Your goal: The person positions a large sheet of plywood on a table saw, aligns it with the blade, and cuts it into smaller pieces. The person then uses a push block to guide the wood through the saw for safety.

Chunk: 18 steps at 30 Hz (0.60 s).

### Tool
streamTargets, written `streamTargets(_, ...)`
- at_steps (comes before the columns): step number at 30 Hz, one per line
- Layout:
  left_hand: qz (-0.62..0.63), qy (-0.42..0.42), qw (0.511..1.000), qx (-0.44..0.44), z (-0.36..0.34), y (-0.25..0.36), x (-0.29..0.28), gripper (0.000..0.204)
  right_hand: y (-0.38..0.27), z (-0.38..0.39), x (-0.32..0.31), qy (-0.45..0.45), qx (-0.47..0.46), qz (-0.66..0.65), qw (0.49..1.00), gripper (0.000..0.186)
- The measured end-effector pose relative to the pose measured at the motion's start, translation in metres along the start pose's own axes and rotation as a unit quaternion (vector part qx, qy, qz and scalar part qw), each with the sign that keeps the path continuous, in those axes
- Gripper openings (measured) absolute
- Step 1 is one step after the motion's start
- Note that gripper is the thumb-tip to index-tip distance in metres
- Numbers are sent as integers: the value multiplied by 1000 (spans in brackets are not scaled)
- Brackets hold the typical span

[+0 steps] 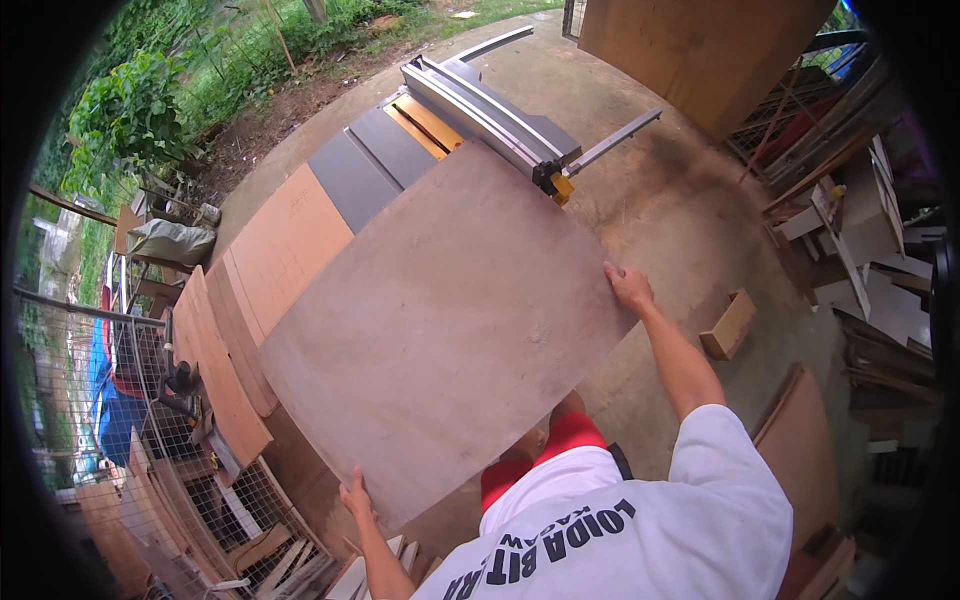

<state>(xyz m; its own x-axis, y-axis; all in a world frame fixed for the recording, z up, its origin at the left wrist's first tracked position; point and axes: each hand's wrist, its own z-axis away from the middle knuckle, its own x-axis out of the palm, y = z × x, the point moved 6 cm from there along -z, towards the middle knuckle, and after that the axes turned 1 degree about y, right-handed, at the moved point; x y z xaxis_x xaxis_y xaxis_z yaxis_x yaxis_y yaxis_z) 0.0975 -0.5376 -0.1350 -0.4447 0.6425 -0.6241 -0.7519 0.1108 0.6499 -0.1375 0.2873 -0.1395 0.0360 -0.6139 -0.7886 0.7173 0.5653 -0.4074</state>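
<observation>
A large greyish-brown square panel (445, 310) fills the middle of the view, with its far corner over a table saw (368, 150) with a grey top, an orange insert and a long metal fence (485, 115). My left hand (359, 494) grips the panel's near-left edge at the lower end. My right hand (630, 287) holds its right edge, a short way below the black and yellow fittings at the end of the fence. Pinkish boards (280, 240) lie along the left of the saw top, partly covered by the panel.
A wire-mesh barrier (75, 400) with offcuts stands at the left. A leaning board (680, 50) is at the top right. Piled scrap wood (865, 215) lines the right side. A small wooden box (727, 325) sits on the concrete floor (690, 420). Plants (135, 140) grow top left.
</observation>
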Motion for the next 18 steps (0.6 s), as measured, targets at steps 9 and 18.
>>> streamTargets(9,-21,-15,999,22,-28,9,-2,89,1,-6,6,31,-21,-21,999,78)
streamTargets(18,-9,-22,1000,-6,-39,30,2,82,-9,6,4,-23,35,-33,999,80)
